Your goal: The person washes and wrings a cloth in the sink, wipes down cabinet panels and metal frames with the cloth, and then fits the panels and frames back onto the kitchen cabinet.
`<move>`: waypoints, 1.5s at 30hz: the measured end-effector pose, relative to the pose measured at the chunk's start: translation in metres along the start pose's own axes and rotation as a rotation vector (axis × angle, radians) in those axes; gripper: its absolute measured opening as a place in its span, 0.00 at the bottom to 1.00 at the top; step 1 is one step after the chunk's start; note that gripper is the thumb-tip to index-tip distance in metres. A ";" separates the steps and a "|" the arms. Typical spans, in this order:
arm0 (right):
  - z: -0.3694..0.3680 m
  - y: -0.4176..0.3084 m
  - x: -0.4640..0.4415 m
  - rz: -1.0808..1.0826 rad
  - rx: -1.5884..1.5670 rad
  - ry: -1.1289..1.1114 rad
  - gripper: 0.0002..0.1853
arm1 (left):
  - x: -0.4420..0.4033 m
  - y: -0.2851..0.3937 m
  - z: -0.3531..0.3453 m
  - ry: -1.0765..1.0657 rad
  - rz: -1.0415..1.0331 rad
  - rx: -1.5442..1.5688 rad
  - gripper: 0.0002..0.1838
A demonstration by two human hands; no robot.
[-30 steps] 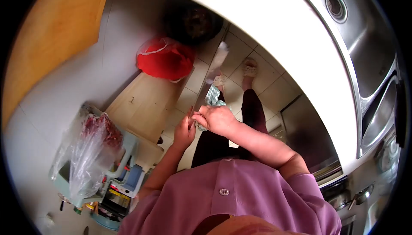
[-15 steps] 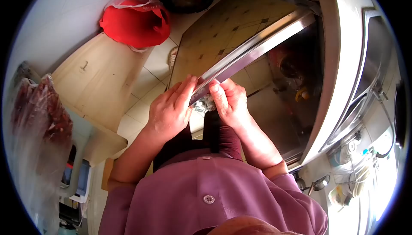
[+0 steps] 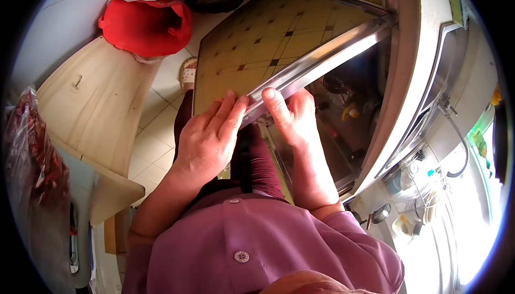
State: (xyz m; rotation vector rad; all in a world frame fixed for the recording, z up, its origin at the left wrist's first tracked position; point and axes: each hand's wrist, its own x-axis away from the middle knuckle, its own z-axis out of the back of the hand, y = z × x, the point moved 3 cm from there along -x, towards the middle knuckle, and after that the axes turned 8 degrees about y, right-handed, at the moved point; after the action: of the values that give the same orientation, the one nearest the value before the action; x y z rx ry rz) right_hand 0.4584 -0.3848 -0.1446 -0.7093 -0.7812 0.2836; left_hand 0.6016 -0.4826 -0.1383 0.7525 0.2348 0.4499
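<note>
A cabinet door point(image 3: 257, 52) with a yellowish, dark-dotted face and a silver metal frame stands ajar in front of me. My left hand point(image 3: 209, 133) lies against the near end of the frame, fingers stretched out along it and thumb hidden. On the other side, my right hand point(image 3: 295, 117) grips the same frame, its thumb resting on the top edge and its fingers curled mostly out of sight. Behind the door, the dark cabinet interior point(image 3: 327, 149) shows a few objects too dim to name, one of them yellow.
A red bag-lined bin point(image 3: 120, 31) stands at upper left beside a pale wooden board point(image 3: 88, 90). Far left hangs a plastic bag point(image 3: 40, 149) with reddish contents. A white counter edge point(image 3: 410, 79) runs along the right, with a small pan point(image 3: 381, 213) at lower right.
My view has shifted, so the bin and board sit further left. One leg and a sandalled foot now show more beside the door. Both hands stay at the door frame.
</note>
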 end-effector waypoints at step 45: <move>0.003 -0.036 -0.010 -0.216 0.026 -0.114 0.24 | 0.054 -0.078 -0.066 -0.076 1.648 1.809 0.26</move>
State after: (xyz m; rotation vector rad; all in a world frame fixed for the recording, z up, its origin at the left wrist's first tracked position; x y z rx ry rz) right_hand 0.4488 -0.4148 -0.1245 -0.5816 -0.9533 0.1385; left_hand 0.6497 -0.4672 -0.2423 2.7397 -0.2221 1.8349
